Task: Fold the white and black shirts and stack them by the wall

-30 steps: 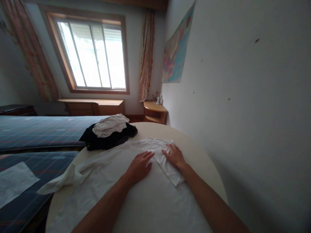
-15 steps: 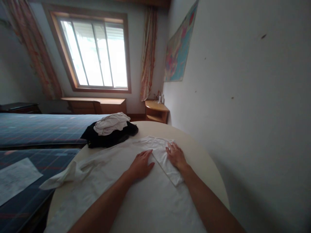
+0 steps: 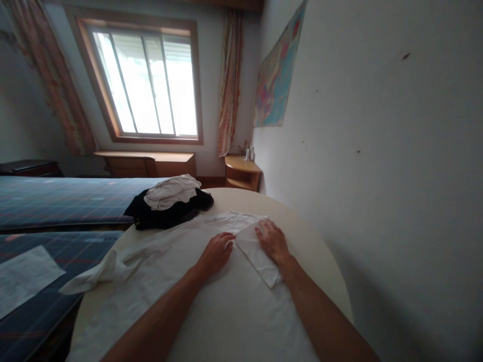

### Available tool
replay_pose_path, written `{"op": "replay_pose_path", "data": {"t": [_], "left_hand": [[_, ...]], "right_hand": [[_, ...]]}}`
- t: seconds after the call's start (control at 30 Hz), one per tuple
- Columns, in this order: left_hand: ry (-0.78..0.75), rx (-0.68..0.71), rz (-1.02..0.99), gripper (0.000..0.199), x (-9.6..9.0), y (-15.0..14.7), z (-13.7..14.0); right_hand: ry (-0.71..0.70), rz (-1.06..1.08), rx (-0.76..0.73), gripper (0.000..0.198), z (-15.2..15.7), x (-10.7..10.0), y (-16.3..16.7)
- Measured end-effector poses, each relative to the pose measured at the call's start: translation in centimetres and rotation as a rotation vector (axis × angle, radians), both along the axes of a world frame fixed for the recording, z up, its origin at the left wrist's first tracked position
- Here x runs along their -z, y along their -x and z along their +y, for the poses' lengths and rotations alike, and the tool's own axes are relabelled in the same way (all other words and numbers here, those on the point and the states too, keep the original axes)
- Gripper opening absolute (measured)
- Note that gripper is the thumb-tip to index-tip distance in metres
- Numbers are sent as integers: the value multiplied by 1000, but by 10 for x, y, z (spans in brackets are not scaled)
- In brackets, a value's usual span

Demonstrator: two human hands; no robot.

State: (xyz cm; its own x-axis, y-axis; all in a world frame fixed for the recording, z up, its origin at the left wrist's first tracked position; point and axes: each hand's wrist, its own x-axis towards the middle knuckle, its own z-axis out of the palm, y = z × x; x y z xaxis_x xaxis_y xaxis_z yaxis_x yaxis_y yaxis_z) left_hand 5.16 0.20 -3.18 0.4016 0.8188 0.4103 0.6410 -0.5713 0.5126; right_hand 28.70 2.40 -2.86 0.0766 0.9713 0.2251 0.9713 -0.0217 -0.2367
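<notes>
Both forearms reach forward, converging. The left hand [image 3: 216, 252] has its fingers curled under. The right hand [image 3: 272, 240] lies flat, palm down.
</notes>
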Motion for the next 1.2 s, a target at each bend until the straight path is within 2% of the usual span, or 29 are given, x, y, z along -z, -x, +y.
{"op": "replay_pose_path", "data": {"t": [0.13, 0.23, 0.37, 0.53, 0.7, 0.77, 0.83, 0.93, 1.07, 1.2], "left_hand": [[-21, 18, 82, 39, 2, 1, -4], [-48, 54, 163, 43, 2, 1, -8], [-42, 62, 242, 38, -1, 2, -13], [-29, 56, 261, 40, -5, 3, -15], [-39, 90, 255, 42, -8, 2, -15], [-40, 93, 241, 42, -8, 2, -14], [-29, 90, 243, 43, -8, 2, -15], [-1, 84, 264, 46, -7, 2, -15], [14, 77, 273, 48, -6, 2, -14], [1, 72, 257, 46, -8, 1, -16]], "right_hand": [[110, -6, -23, 64, -3, -5, -3], [124, -4, -4, 68, -3, -6, -4], [142, -1, -28, 72, 0, -5, -6], [110, 39, -66, 57, 6, -2, -20], [178, 20, -160, 51, 4, -3, -44], [159, 18, -183, 48, 2, -7, -52], [104, 15, -135, 44, -1, -12, -58], [55, 7, 27, 39, -6, -21, -64], [144, -5, 133, 38, -17, -29, -63], [240, -26, 124, 33, -28, -33, -56]]}}
